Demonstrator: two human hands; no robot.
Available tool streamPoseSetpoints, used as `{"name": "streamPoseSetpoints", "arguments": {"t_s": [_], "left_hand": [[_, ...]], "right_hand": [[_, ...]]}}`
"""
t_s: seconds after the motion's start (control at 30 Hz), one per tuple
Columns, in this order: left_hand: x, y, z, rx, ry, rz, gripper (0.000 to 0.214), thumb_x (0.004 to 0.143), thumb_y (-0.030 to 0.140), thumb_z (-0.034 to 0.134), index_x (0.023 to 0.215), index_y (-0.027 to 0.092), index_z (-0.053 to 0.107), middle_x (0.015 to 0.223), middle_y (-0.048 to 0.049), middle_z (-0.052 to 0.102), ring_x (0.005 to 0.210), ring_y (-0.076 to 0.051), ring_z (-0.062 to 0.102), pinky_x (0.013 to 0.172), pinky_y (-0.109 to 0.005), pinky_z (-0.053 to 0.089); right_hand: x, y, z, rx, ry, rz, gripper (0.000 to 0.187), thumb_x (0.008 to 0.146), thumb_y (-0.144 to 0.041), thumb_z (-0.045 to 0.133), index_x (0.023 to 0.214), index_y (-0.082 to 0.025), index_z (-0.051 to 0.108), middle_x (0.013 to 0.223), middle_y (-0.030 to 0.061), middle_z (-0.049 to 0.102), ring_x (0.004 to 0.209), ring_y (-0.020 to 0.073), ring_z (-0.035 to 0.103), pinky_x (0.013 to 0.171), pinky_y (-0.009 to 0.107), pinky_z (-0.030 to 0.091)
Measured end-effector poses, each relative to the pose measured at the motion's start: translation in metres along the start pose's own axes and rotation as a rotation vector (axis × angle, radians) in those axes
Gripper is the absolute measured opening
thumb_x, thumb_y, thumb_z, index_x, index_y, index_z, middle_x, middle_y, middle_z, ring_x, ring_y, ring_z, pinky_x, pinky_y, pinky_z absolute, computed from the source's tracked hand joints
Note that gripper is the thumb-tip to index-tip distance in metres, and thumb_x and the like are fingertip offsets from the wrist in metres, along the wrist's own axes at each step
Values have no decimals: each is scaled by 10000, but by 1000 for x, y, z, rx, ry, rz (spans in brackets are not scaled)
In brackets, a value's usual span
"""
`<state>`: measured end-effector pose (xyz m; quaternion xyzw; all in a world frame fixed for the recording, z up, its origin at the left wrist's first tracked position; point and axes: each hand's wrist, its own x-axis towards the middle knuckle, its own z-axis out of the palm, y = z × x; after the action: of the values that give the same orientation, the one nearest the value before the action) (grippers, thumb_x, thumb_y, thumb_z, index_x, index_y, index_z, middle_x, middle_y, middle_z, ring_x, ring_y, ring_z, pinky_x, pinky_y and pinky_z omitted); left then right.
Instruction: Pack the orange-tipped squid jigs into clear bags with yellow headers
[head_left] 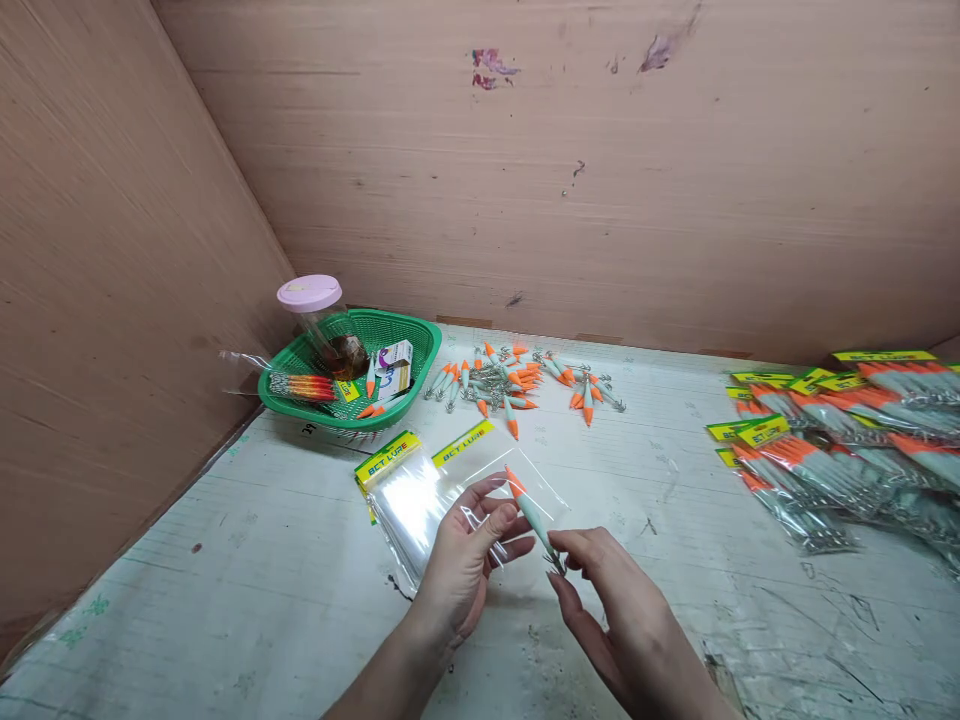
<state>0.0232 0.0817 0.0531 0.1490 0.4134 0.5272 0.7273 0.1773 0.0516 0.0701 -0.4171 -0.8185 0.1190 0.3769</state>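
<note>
My right hand [607, 600] pinches a squid jig [531, 512] by its hooked end. The jig is pale with an orange tip, and it slants up and to the left. Between the thumb and fingers of my left hand [472, 550] is a clear plastic bag [525, 475] with a yellow BCT LURE header. The jig's body lies over or at the mouth of that bag; I cannot tell whether it is inside. Left of my left hand lies a stack of flat header bags [401, 510]. Beyond the hands, many loose squid jigs [510, 380] form a pile.
A green basket [427, 350] at the back left holds a pink-lidded container [309, 292], a small box [394, 368] and a packet of red-orange jigs [304, 387]. Filled jig packets [795, 470] are heaped at the right. Wooden panels rise behind and at the left.
</note>
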Motion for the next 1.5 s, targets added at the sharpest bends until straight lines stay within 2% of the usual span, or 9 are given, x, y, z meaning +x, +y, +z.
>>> {"name": "streamPoseSetpoints", "arguments": {"t_s": [0.17,0.33,0.47,0.67,0.83,1.17,1.33,1.43,1.5], "left_hand": [[-4,5,1,-115,-123,-6,370,810,404,597,1103,178,595,1124,-133,653,965,-289,651,828,-436,521],[-4,6,1,-183,-195,-31,331,852,333,558,1123,149,606,1257,-149,584,1124,-270,570,970,-400,440],[-4,5,1,-212,-202,-54,369,849,329,565,1198,213,542,1302,-131,549,1021,-278,627,874,-457,495],[-2,-2,0,-217,-197,-130,302,857,281,556,1138,174,561,1282,-141,561,903,-216,657,725,-354,546],[-3,-7,0,-267,-251,-145,302,869,305,533,1143,180,553,1296,-134,552,901,-215,657,759,-381,535],[-5,-17,0,-394,-319,-222,357,887,285,489,1170,76,556,1229,-192,595,1127,-229,570,970,-324,414],[-7,-21,0,-474,-298,-246,343,880,244,490,1211,163,531,1159,-133,649,1027,-249,630,933,-427,444],[-8,-23,2,-542,-332,-270,329,856,189,503,1166,97,560,1122,-146,659,1076,-251,602,989,-412,410],[-7,-24,2,-580,-311,-246,326,847,182,520,1157,88,560,1112,-145,660,1056,-239,613,994,-390,411]], "right_hand": [[-3,1,5,-80,-6,-31,396,867,-85,459,1233,-231,498,1063,116,631,889,217,618,720,348,538],[-3,3,9,-65,19,-41,386,879,-71,445,1212,-240,544,1127,118,623,877,205,614,708,347,531],[6,5,11,58,111,-50,384,840,1,463,1135,-221,569,1024,99,646,873,194,606,702,338,529],[8,1,10,123,114,-21,320,829,-18,506,1051,-239,577,972,79,619,886,193,587,695,331,523],[3,3,10,4,157,37,256,826,-60,541,1001,-237,600,869,59,629,814,204,553,671,356,477],[2,0,10,-109,-30,-20,321,862,-115,518,1133,-271,594,994,45,630,889,226,512,719,379,401],[5,3,-2,-170,236,98,194,811,-204,606,998,-256,614,1027,84,500,969,255,478,780,407,416],[14,4,-12,8,80,170,71,845,-178,536,889,-224,569,906,57,514,854,198,530,684,319,458],[19,2,-18,120,-29,160,133,877,-120,460,880,-217,551,797,23,515,719,144,535,587,249,449]]}}
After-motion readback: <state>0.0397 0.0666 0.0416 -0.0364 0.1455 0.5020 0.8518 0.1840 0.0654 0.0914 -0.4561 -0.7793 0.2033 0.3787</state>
